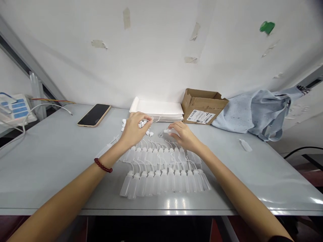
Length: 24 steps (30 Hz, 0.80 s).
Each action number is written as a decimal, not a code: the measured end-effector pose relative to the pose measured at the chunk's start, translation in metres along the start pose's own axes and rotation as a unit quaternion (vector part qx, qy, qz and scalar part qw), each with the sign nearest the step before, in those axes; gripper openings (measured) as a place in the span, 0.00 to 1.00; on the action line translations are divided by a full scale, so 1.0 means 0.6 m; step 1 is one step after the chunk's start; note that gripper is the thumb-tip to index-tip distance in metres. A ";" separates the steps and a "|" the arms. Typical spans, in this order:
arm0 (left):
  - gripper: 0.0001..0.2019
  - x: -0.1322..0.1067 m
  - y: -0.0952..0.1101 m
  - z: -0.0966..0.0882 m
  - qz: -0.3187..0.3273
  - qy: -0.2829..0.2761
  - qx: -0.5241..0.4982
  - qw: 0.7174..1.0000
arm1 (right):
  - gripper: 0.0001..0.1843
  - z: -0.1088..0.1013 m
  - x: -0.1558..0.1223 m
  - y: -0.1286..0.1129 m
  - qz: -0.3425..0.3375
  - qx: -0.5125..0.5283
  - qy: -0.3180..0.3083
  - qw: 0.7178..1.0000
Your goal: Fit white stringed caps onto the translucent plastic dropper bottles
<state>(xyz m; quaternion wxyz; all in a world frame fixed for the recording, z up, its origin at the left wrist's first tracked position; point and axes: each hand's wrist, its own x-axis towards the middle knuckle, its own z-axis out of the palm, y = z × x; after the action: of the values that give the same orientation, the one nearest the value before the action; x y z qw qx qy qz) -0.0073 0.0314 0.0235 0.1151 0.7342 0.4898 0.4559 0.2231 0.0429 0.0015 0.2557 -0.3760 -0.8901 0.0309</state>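
1. Left hand (133, 131) with fingers curled inward, closed loosely around a cluster of small white caps (141, 124) at the fingertips. Dark red bead bracelet (103, 165) on the wrist.
2. Right hand (184, 136) palm down, fingers half bent, tips resting on a single small white-capped bottle (166, 131). Cannot tell whether pinched or only touched, as the thumb is hidden.
3. Cap cluster and single bottle near each other, with a narrow gap of bare grey table (50, 158) between the two sets of fingertips.
4. Far row of small translucent squeeze bottles (153, 155) just behind the knuckles, toward the wrists, lying side by side with tethered caps on thin loops.
5. Near row of squeeze bottles (164, 179) further back between the forearms, also side by side and touching.
6. Stack of white sheets (158, 109) just beyond the fingertips of both hands.
7. Open cardboard box (202, 106) beyond and outboard of the right fingers, touching the stack. Light blue cloth (254, 112) further outboard.
8. Smartphone (94, 115) face up, beyond and outboard of the left fingers.
9. One loose bottle (245, 145) well apart, outboard of the right hand.
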 end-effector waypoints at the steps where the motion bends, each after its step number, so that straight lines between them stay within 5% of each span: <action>1: 0.05 -0.001 0.002 0.000 0.007 -0.001 0.001 1.000 | 0.07 -0.002 0.000 0.000 0.006 0.004 0.010 1.000; 11: 0.04 -0.017 0.027 0.004 0.060 0.037 -0.002 0.997 | 0.08 -0.017 -0.009 -0.031 0.061 0.057 0.113 0.990; 15: 0.13 -0.019 0.031 0.004 0.084 0.045 -0.004 0.995 | 0.09 -0.019 -0.014 -0.052 0.066 0.074 0.117 0.988; 24: 0.04 -0.031 0.038 0.020 0.112 0.082 0.005 0.990 | 0.10 -0.019 -0.025 -0.079 0.102 0.156 0.097 0.978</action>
<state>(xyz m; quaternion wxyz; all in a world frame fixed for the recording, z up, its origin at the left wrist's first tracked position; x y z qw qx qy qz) 0.0140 0.0084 0.0205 0.0193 0.7452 0.4144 0.5220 0.2062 -0.0027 0.0164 0.3919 -0.4214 -0.8023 0.1586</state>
